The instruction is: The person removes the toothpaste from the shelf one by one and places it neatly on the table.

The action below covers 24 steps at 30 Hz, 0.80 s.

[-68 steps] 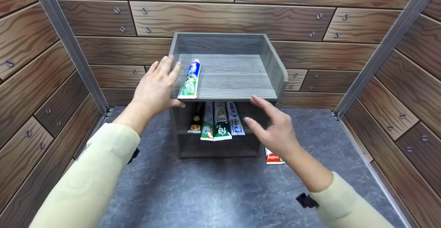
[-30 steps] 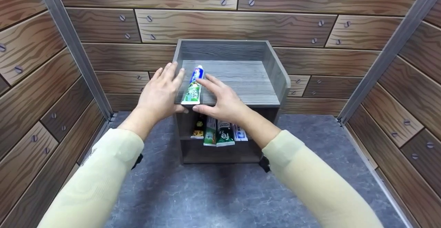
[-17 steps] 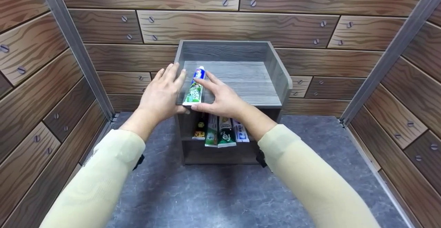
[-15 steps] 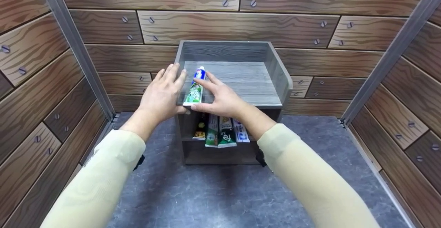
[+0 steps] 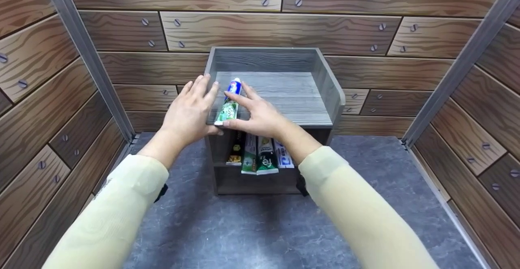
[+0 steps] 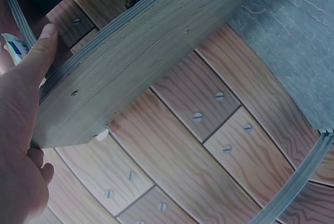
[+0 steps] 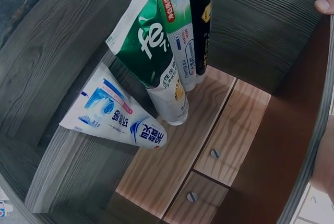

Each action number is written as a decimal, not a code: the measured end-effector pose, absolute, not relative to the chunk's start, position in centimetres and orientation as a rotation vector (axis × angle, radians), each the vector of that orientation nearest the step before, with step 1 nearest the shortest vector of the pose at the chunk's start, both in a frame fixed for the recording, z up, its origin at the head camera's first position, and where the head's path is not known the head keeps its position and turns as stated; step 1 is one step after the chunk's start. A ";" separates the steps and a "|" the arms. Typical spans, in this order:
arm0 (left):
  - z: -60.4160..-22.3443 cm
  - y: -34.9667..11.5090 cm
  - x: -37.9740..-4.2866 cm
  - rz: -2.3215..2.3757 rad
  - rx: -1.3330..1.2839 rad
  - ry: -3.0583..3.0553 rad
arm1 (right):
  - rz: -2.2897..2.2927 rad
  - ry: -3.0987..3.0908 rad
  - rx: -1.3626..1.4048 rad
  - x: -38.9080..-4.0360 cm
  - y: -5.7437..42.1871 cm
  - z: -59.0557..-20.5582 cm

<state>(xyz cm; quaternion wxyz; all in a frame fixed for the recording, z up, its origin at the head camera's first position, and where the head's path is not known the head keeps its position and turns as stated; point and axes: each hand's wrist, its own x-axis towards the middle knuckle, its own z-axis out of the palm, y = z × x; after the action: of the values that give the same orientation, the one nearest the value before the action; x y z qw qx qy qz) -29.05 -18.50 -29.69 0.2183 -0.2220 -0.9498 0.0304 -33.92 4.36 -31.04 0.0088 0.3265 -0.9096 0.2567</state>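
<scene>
A blue, green and white toothpaste tube point(image 5: 228, 108) lies on the left of the top tray of a grey wooden shelf unit point(image 5: 280, 98), cap toward the back. My right hand point(image 5: 262, 112) holds this tube, thumb at its flat end and index finger across it. My left hand point(image 5: 189, 112) grips the shelf unit's left wall; the left wrist view shows its thumb point(image 6: 42, 51) at the front edge and fingertips on the outer face. On the level below lie a dark green tube point(image 7: 148, 46), a white-blue tube point(image 7: 112, 112), a green-white tube point(image 7: 179, 25) and a black tube point(image 7: 201, 20).
Wood-patterned walls point(image 5: 260, 31) close in the back and both sides, with metal posts point(image 5: 91, 63) at the corners. A grey marbled floor point(image 5: 243, 228) spreads around the unit. Below the tubes is a lower compartment point(image 5: 260, 185).
My right hand has moved from right of the unit to the tube on top, its thumb now over the flat end. My left hand stays on the left wall.
</scene>
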 end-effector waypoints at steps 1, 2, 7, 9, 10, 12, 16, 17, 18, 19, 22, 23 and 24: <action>-29.7 -18.5 -29.1 0.086 -0.617 -2.625 | 0.799 -2.843 1.020 -33.9 4.3 -31.1; -29.7 -18.5 -29.0 0.088 -0.619 -2.620 | 0.794 -2.844 1.020 -33.9 4.4 -31.1; -29.7 -18.5 -29.0 0.076 -0.613 -2.633 | 0.756 -2.869 1.016 -33.9 4.3 -31.2; -29.6 -18.4 -29.0 0.073 -0.607 -2.640 | 0.746 -2.879 1.005 -33.9 4.3 -31.2; -29.6 -18.4 -29.0 0.073 -0.605 -2.643 | 0.744 -2.882 1.003 -33.9 4.2 -31.3; -29.7 -18.4 -28.9 0.073 -0.602 -2.645 | 0.747 -2.883 0.996 -33.9 4.2 -31.3; -29.7 -18.4 -28.9 0.070 -0.601 -2.646 | 0.755 -2.860 1.007 -33.9 4.2 -31.4; -29.7 -18.4 -28.9 0.069 -0.601 -2.647 | 0.758 -2.851 1.013 -33.9 4.2 -31.4; -29.7 -18.4 -28.9 0.066 -0.601 -2.647 | 0.758 -2.840 1.018 -33.9 4.2 -31.4; -29.7 -18.4 -28.9 0.065 -0.601 -2.646 | 0.757 -2.829 1.022 -33.9 4.2 -31.4; -29.7 -18.4 -28.9 0.066 -0.605 -2.645 | 0.749 -2.805 1.035 -33.9 4.1 -31.5; -29.7 -18.5 -28.9 0.066 -0.606 -2.643 | 0.746 -2.796 1.039 -33.8 4.1 -31.5; -29.7 -18.5 -28.9 0.066 -0.609 -2.638 | 0.745 -2.787 1.042 -33.8 4.1 -31.5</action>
<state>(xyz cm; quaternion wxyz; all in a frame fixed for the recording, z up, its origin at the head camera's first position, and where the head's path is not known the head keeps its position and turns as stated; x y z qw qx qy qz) -28.93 -18.47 -29.67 0.2149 -0.2195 -0.9514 0.0240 -33.82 4.10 -31.52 0.0369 0.3394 -0.9080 0.2427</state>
